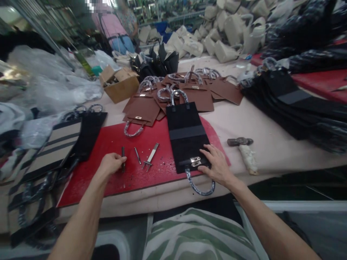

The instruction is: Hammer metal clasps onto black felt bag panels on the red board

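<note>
My left hand pinches a thin dark metal punch, upright over the red board. My right hand rests with spread fingers on the lower right of a black bag panel, beside its silver metal clasp. The panel lies flat on the board, with plastic-wrapped handles at its near and far ends. Between my hands lie a second slim metal punch and a pronged metal tool. Small dark bits are scattered around them.
A hammer with a wrapped handle lies right of the board. Brown bag panels spread behind it, near a cardboard box. Black panels are stacked right; striped panels lie left. A person stands at the back.
</note>
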A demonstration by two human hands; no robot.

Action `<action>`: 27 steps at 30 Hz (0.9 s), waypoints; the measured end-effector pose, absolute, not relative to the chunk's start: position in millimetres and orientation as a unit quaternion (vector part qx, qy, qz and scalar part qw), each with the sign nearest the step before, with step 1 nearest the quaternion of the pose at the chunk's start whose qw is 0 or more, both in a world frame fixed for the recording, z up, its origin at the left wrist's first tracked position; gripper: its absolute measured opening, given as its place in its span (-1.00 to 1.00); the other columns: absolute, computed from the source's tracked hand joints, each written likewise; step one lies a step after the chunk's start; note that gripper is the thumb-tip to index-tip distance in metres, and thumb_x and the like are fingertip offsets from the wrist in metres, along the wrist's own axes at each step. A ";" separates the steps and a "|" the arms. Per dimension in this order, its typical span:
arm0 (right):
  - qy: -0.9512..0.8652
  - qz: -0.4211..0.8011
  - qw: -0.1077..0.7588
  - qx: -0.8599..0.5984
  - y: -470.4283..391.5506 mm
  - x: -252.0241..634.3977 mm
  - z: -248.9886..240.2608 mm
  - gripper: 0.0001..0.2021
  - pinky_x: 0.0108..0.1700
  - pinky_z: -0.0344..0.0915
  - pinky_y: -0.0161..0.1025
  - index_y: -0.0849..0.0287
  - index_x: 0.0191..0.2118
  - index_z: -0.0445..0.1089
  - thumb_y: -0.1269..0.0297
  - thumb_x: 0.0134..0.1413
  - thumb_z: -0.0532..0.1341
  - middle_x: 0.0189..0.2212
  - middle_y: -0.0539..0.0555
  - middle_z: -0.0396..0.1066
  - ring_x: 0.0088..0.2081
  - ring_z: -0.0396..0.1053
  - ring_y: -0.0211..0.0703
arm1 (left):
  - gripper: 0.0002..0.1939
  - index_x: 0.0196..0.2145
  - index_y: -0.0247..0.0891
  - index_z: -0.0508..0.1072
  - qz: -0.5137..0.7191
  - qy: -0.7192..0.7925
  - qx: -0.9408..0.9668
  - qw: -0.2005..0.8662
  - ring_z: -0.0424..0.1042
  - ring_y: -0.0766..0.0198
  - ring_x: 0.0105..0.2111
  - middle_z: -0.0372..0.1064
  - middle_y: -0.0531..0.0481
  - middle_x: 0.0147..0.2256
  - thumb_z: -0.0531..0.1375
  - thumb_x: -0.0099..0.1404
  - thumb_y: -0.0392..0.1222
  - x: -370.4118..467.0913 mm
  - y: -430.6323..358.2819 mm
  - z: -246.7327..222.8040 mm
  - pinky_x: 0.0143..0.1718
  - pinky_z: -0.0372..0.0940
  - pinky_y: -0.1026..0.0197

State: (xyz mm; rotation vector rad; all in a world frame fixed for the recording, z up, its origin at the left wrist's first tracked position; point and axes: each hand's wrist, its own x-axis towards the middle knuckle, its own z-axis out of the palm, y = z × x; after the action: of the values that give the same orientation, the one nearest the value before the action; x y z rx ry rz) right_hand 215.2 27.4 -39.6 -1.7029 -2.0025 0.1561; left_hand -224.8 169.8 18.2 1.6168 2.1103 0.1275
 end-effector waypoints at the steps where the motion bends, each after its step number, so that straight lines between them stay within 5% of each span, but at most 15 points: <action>1: -0.735 0.056 0.249 -0.628 27.4 214.5 -39.3 -0.31 0.29 0.10 0.24 0.21 0.24 0.31 -0.13 0.11 0.24 0.29 0.30 0.17 0.31 0.08 0.31 | -0.77 -0.49 -0.27 0.46 0.036 0.772 0.598 0.212 0.46 0.13 -0.45 0.48 -0.11 -0.51 0.23 0.21 -0.07 -225.2 166.4 20.0 -0.45 0.19 0.21; 8: -0.731 0.053 0.247 -0.634 27.6 209.7 -37.5 -0.33 0.30 0.07 0.24 0.18 0.24 0.31 -0.13 0.12 0.23 0.29 0.29 0.17 0.32 0.06 0.31 | -0.59 -0.16 -0.27 0.51 -0.004 0.750 0.659 0.052 0.50 -0.09 -0.16 0.53 -0.28 -0.17 0.10 0.33 0.11 -181.6 145.4 38.3 -0.25 0.27 0.08; 15: -0.728 0.064 0.245 -0.638 25.3 208.8 -35.1 -0.33 0.31 0.06 0.26 0.15 0.26 0.29 -0.11 0.11 0.25 0.31 0.28 0.14 0.34 0.02 0.31 | -0.61 -0.30 -0.23 0.58 -0.079 0.652 0.743 0.133 0.51 0.00 -0.20 0.57 -0.21 -0.22 0.23 0.20 0.17 -115.8 155.0 39.3 -0.29 0.26 0.17; 20: -0.727 0.064 0.248 -0.637 24.5 208.3 -34.2 -0.32 0.31 0.05 0.25 0.17 0.25 0.29 -0.12 0.11 0.25 0.30 0.28 0.15 0.33 0.03 0.31 | -0.74 -0.59 -0.22 0.47 -0.137 0.631 0.745 0.169 0.51 0.06 -0.34 0.51 -0.15 -0.48 0.25 0.16 -0.04 -110.0 171.1 37.0 -0.36 0.20 0.20; 24: -0.723 0.067 0.253 -0.639 23.9 208.3 -35.2 -0.31 0.32 0.03 0.25 0.15 0.26 0.29 -0.16 0.12 0.23 0.31 0.27 0.15 0.34 0.03 0.31 | -0.75 -0.54 -0.26 0.41 0.011 0.637 0.692 0.339 0.50 0.10 -0.38 0.43 -0.04 -0.55 0.28 0.12 -0.04 -121.2 164.5 39.7 -0.36 0.28 0.20; 27: -0.722 0.070 0.253 -0.640 23.8 207.9 -35.1 -0.30 0.32 0.01 0.26 0.14 0.27 0.28 -0.19 0.13 0.22 0.32 0.27 0.14 0.34 0.01 0.32 | -0.62 -0.37 -0.30 0.40 0.232 0.571 0.573 0.540 0.55 0.11 -0.34 0.51 -0.07 -0.40 0.36 0.05 0.05 -115.9 144.7 38.2 -0.26 0.40 0.12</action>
State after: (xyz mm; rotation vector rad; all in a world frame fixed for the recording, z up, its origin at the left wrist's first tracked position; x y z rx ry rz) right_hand 207.9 23.8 -35.1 -1.7398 -1.9625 0.1909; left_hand -115.9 144.7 38.2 1.3621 1.3568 0.5516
